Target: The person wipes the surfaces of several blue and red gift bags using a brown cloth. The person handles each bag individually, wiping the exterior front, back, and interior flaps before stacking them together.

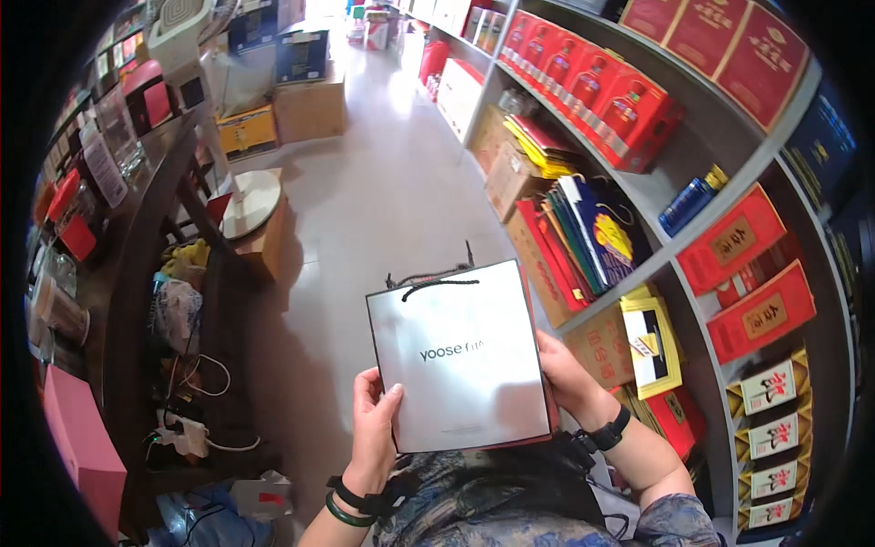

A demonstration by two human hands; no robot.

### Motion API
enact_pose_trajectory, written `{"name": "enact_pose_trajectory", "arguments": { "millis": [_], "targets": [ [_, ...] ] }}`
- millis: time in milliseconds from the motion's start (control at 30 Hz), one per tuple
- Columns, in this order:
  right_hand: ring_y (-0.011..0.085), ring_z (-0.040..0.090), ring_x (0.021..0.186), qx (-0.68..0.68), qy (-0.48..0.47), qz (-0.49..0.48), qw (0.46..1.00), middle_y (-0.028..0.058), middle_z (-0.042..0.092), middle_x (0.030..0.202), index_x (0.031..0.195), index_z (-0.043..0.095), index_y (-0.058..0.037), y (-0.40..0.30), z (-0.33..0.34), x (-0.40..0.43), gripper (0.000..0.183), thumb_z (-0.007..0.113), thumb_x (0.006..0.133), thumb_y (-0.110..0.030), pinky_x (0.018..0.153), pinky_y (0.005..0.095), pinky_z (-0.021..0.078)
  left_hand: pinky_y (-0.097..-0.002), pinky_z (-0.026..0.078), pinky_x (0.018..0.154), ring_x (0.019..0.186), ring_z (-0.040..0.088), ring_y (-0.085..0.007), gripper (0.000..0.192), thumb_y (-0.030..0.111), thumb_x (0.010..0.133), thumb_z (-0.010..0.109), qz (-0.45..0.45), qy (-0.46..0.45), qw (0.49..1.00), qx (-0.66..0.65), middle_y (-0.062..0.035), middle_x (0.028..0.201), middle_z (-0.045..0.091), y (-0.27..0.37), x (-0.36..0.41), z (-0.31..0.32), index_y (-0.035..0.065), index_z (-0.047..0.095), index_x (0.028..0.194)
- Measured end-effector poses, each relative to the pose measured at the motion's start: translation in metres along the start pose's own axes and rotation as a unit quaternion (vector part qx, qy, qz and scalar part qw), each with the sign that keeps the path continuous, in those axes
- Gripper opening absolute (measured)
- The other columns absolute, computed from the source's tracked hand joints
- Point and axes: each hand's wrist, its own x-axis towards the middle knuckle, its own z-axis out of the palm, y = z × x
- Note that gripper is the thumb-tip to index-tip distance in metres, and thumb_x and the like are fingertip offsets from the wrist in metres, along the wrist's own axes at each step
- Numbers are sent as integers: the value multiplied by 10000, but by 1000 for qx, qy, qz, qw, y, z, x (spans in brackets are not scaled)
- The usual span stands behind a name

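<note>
A white paper gift bag (465,390) with dark edges, printed lettering and black rope handles (437,279) is held flat in front of my body. My left hand (374,410) grips its lower left side, thumb resting on the front face. On the opposite side my right hand (571,372) holds the right edge, its fingers hidden behind the bag. Red shows along the bag's right and bottom edges; whether that is a second bag behind it, I cannot tell.
At right, a shelf unit (690,260) holds red bottle boxes (581,82), folded gift bags (567,232) and a blue bottle (692,202). To the left stands a dark wooden table (130,273) with jars. A fan base (254,204) sits on a carton; cartons (311,109) stand ahead beside the aisle.
</note>
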Motion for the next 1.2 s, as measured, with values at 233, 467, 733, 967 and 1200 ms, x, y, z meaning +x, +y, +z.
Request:
{"name": "enact_pose_trajectory", "arguments": {
  "millis": [233,467,733,967,1200],
  "targets": [
    [192,600,1105,69,37,24,997,124,597,1246,1338,496,22,44,-43,-61,432,422,1043,-285,936,332,503,-364,417,1051,1266,463,-239,814,5,869,624,-121,-74,990,-6,-169,1387,433,-33,-13,26,41,143,1525],
    [184,622,1050,116,113,37,986,105,623,1206,1333,510,20,78,-92,-81,410,444,1033,-252,901,319,513,-359,470,995,1172,557,-242,635,4,851,676,-259,-153,953,39,-133,1293,540,-53,1,53,-4,346,1393],
    [218,593,1123,216,119,18,969,115,592,1251,1353,482,-9,77,-124,-104,490,500,1001,-349,944,351,495,-339,473,947,1084,571,-200,656,22,782,698,-238,-189,947,108,-100,1198,562,-81,4,82,29,378,1355],
    [195,594,1105,49,186,9,981,127,587,1240,1352,445,18,70,-96,-70,504,619,941,-216,941,344,498,-369,482,944,1100,570,-223,655,110,857,691,-239,-155,956,78,-131,1236,537,-71,18,86,47,329,1399],
    [176,609,1069,18,92,57,994,115,597,1228,1311,468,39,63,-103,-32,503,633,948,-266,913,311,500,-360,538,852,984,631,-222,530,69,840,699,-209,-102,968,92,-136,1138,603,-69,43,68,11,427,1291]
  ]
}}
